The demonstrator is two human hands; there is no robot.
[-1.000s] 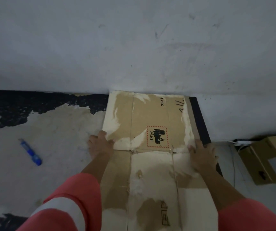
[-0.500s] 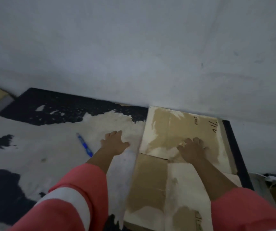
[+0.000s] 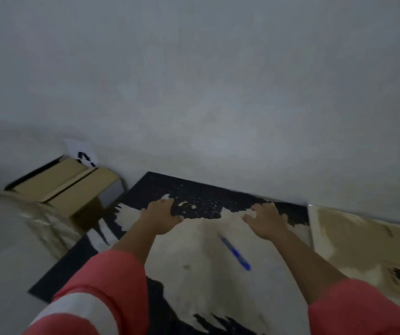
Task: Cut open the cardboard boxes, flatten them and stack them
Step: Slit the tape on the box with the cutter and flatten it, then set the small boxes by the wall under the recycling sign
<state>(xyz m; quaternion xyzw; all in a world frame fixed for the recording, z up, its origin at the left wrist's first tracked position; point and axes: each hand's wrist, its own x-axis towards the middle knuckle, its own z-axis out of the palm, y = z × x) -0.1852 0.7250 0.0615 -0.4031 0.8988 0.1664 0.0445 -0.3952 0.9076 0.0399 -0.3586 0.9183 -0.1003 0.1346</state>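
Lying under both hands, a dark mat (image 3: 220, 201) is covering the floor, and its black face is showing wide pale worn patches. Beyond the fingertips, the mat's far edge is meeting a plain grey-white wall (image 3: 218, 93). The picture is blurring fine detail.

The left hand (image 3: 162, 218) and the right hand (image 3: 265, 221) are reaching forward over the mat with the fingers apart and loosely bent, holding nothing. Pink sleeves are covering both upper arms.

A flattened cardboard sheet (image 3: 363, 250) is lying to the right of the right hand, just beside the mat's edge. It is showing brown board with pale torn areas and dark print that is too blurred to read. Its far edge is running along the wall, and its long axis is running from the wall back toward the person.

A closed cardboard box (image 3: 63, 187) is standing well to the left of the left hand, against the wall, with its top seam running diagonally.

A blue tool (image 3: 235, 253) is lying on the mat between the forearms, nearer the right wrist, with its long axis running from far-left to near-right.
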